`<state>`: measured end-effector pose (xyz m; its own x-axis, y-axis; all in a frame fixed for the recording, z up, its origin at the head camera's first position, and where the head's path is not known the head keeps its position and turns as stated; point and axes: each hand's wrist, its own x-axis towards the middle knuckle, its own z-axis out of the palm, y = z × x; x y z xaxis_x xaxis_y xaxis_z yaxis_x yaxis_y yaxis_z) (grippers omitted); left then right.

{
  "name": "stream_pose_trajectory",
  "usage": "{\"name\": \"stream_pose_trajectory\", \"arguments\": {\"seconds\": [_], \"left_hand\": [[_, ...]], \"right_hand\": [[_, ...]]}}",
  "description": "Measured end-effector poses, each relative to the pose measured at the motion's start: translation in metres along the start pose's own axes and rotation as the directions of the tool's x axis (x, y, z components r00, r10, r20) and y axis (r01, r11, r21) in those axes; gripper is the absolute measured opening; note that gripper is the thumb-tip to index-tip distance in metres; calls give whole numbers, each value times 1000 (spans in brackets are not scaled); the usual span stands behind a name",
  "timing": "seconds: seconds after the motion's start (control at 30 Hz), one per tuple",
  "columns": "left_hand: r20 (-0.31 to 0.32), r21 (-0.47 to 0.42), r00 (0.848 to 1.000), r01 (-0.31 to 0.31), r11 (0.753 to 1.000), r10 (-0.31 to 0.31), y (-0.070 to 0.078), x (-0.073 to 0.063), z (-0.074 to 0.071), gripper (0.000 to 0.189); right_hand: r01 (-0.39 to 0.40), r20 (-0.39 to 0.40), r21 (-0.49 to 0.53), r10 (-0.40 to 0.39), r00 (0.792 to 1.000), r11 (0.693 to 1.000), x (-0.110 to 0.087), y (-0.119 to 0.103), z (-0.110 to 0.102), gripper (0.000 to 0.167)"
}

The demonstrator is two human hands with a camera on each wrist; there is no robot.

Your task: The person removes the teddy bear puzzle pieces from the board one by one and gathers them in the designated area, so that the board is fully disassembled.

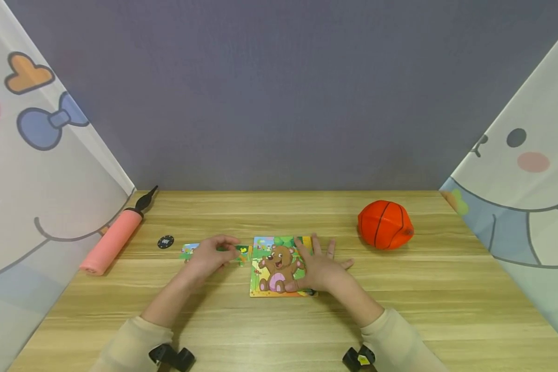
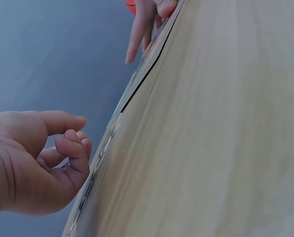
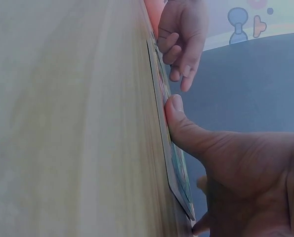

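A square picture puzzle (image 1: 275, 266) with a cartoon bear lies flat on the table. My right hand (image 1: 323, 269) rests on its right side with fingers spread, the thumb touching the picture near the bear's feet. Left of the puzzle, several colourful loose puzzle pieces (image 1: 243, 251) lie in a strip, partly hidden under my left hand (image 1: 209, 256). In the left wrist view, the left hand (image 2: 38, 163) hovers just above the table with loosely bent fingers and nothing visible between them.
A red ball (image 1: 384, 225), somewhat deflated, sits to the right. To the left lie a black round chip (image 1: 166, 242) marked 100 and a pink hand pump (image 1: 113, 240) with a black nozzle. A grey wall (image 1: 279, 103) stands behind the wooden table (image 1: 242, 336).
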<state>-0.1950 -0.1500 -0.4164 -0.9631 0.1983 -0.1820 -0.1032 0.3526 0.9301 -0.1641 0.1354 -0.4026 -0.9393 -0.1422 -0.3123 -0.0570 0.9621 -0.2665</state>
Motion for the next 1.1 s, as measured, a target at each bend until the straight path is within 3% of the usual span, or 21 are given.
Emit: {"name": "stream_pose_trajectory", "arguments": {"seconds": [0.17, 0.33, 0.67, 1.1], "left_hand": [[29, -20, 1000, -4, 1000, 5, 3, 0, 8, 31], [102, -23, 994, -26, 999, 28, 4, -1, 15, 34], [214, -34, 976, -41, 999, 48, 3, -3, 31, 41], [251, -36, 965, -68, 997, 75, 3, -3, 36, 47]], "right_hand": [[26, 15, 5, -26, 1000, 1000, -2, 0, -1, 104], [38, 24, 1, -38, 999, 999, -2, -1, -1, 95], [43, 46, -24, -42, 998, 999, -1, -2, -1, 92], [47, 48, -29, -46, 998, 998, -1, -2, -3, 92]]}}
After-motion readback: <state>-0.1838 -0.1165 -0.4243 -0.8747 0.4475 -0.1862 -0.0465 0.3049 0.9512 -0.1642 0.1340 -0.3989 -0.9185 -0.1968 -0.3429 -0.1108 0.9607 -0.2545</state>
